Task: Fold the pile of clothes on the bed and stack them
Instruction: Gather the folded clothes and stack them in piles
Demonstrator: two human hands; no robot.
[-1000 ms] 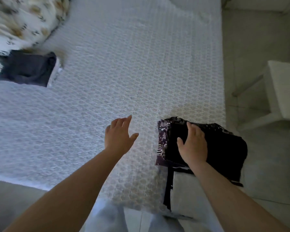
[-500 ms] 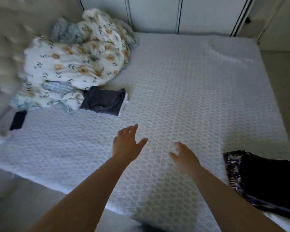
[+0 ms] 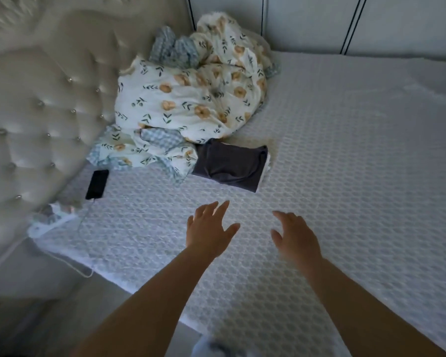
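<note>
Head view, looking forward and down along two bare forearms onto a bed [image 3: 345, 163] covered with a white, honeycomb-textured spread. The left hand [image 3: 209, 230] is held over the spread near the bed's near edge, fingers straight and spread, thumb out to the side, holding nothing. The right hand [image 3: 295, 237] is just beside it, apart from it, fingers loosely extended and slightly bent, also holding nothing; whether either palm touches the spread cannot be told. Beyond the hands, toward the middle of the bed's head end, lies a folded dark grey garment [image 3: 229, 167] with a thin white layer showing along its right edge. Its far left corner touches or is tucked under a crumpled pile of floral fabric [image 3: 188, 106], white with orange flowers and green leaves, mixed with blue checked cloth, heaped against the far corner at the head end. A cream tufted headboard [image 3: 39, 124] with stud buttons runs along the left. A black phone [image 3: 97, 184] lies flat at the head-end edge, beside the headboard, with a white cable [image 3: 84, 222] trailing from it over the near corner.
</note>
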